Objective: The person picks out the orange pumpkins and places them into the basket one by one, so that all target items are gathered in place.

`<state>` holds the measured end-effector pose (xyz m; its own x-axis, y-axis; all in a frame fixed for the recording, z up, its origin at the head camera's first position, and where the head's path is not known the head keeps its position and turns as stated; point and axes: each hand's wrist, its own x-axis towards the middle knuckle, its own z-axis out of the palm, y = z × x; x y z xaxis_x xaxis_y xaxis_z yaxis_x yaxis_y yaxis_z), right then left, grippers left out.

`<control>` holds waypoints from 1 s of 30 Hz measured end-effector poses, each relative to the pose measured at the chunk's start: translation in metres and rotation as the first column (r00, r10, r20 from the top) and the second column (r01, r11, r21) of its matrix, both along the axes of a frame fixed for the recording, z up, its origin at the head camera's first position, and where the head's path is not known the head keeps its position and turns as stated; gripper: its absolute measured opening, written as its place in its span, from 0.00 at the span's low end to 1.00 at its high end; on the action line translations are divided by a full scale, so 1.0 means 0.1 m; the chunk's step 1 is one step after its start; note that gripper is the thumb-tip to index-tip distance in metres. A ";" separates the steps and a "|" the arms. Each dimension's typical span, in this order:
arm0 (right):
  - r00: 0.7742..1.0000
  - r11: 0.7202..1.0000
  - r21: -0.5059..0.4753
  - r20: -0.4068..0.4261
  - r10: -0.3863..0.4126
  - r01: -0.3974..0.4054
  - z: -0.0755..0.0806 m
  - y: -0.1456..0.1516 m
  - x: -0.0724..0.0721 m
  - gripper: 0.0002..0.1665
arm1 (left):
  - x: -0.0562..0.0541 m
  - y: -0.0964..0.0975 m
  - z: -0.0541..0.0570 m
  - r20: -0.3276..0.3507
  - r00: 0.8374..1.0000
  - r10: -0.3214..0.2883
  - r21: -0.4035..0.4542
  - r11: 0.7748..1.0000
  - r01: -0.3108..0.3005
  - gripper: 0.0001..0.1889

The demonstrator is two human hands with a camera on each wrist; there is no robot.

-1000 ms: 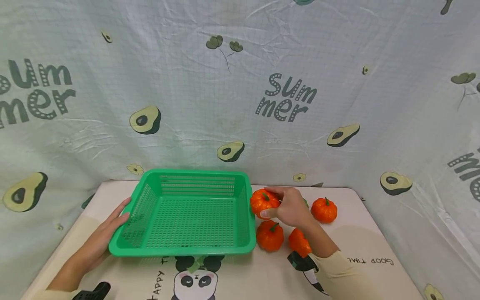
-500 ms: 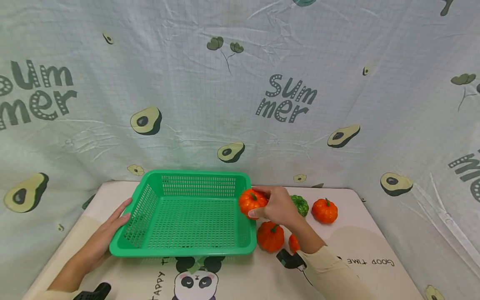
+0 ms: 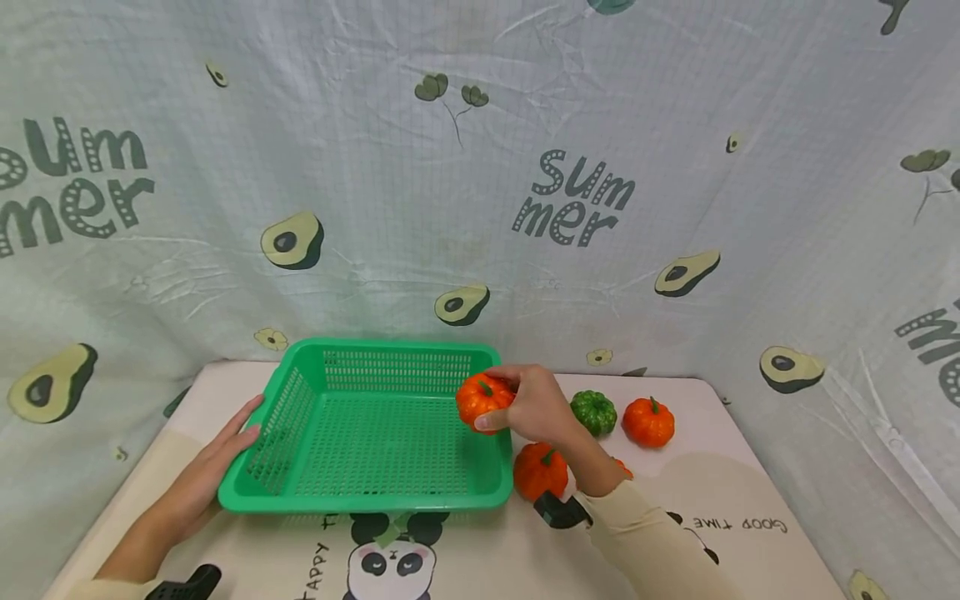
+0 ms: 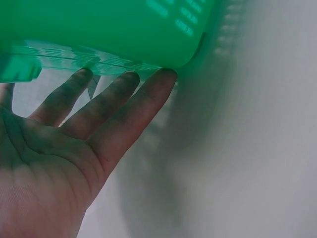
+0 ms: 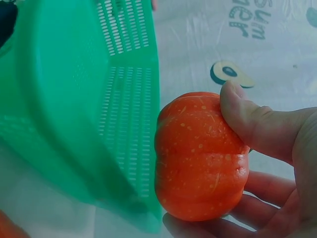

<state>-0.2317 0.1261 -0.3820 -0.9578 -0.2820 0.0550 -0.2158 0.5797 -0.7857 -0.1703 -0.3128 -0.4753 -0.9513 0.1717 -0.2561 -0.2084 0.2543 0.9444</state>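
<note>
Right grip (image 3: 534,406), a bare hand, pinches an orange pumpkin (image 3: 478,406) between thumb and fingers. This pumpkin is at the right rim of the green basket (image 3: 367,505), overlapping the inner wall in the head view; contact with the rim cannot be told. Stem points up; body squat, long axis across the stem, running roughly from thumb to fingers.

Left grip (image 3: 202,477): fingers straight and spread, touching the basket's left side.

Second orange pumpkin (image 3: 538,473) just right of the basket; green pumpkin (image 3: 593,413) and third orange pumpkin (image 3: 648,422) farther right; a fourth orange pumpkin (image 3: 622,468) mostly hidden by the right arm (image 3: 592,467).

Desk (image 3: 510,567) pale; panda print (image 3: 392,562) at the basket's near side. Wrinkled pale cloth (image 3: 382,208) with avocado and "summer" prints hangs behind the basket and to both sides.
</note>
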 end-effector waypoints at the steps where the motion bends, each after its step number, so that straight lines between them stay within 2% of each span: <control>1: 1.000 1.000 0.006 -0.005 0.006 -0.006 0.01 -0.02 0.00 0.38 | 0.00 0.00 0.00 0.004 1.000 -0.002 0.000 1.000 0.002 0.36; 7: 0.999 0.997 0.072 -0.043 0.029 -0.026 0.06 -0.14 -0.06 0.38 | 0.00 -0.02 0.00 -0.009 1.000 -0.003 -0.011 1.000 0.003 0.36; 20: 0.997 0.995 0.075 -0.040 0.068 -0.065 0.13 -0.37 -0.13 0.40 | 0.00 -0.05 -0.01 -0.002 1.000 -0.007 -0.019 1.000 0.007 0.36; 30: 0.994 0.992 0.089 -0.064 0.093 -0.087 0.10 -0.52 -0.18 0.40 | 0.00 -0.01 -0.01 -0.007 1.000 -0.004 -0.015 1.000 0.004 0.36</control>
